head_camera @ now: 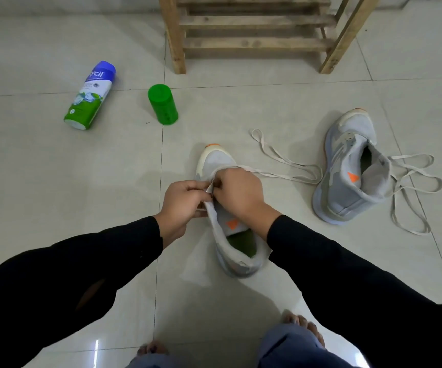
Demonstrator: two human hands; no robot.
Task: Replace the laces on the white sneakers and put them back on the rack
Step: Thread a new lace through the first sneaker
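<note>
Resting on the tiled floor [81, 181] just ahead of the person's bare feet, the nearer sneaker [216, 162] points its orange-tipped toe away, toward the wooden rack [254, 43] at the top of the view. Both hands meet over its eyelets. The left hand [185, 200] has its fingers curled round the left edge of the upper and grips it. The right hand [238, 192] is also curled, thumb and fingers pinched at the same spot, apparently on the lace. That lace [281, 176] runs out from under the right hand and trails in loose loops across the floor to the right. There the second sneaker [347, 181] lies tipped on its side, well apart from the first. Another lace [411, 156] is tangled beside its heel. To the left, a blue-capped bottle [89, 96] and a green container [162, 104] stand on the floor near each other but not touching. Black sleeves cover both arms.
</note>
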